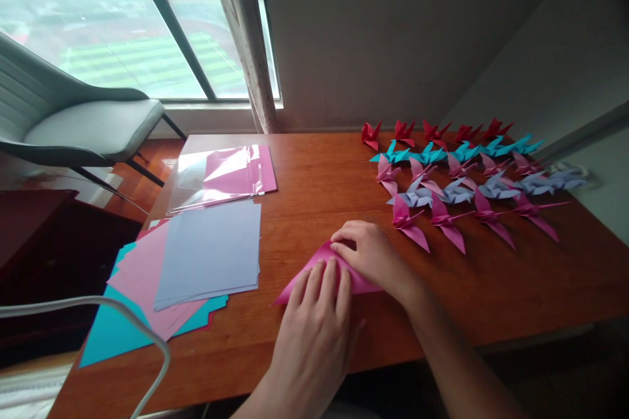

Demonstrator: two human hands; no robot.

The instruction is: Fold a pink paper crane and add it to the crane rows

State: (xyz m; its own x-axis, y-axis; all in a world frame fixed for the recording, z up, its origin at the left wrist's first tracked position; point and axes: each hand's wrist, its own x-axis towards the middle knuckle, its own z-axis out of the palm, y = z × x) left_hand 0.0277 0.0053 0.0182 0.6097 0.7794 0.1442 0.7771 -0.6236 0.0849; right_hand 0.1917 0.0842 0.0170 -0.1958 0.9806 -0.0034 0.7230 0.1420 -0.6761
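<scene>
A magenta sheet of paper (301,280), folded into a triangle, lies on the wooden table (324,177) near its front edge. My left hand (314,334) rests flat on it, fingers stretched out and pressing down. My right hand (371,255) lies over the triangle's upper right edge, fingers curled and pressing along the fold. Most of the sheet is hidden under both hands.
Rows of folded paper cranes (462,177) in red, blue, pink, lilac and magenta fill the right of the table. A stack of coloured sheets (196,255) and a clear packet of pink paper (223,173) lie left. A grey chair (83,124) stands by the window; a white cable (147,340) crosses the lower left.
</scene>
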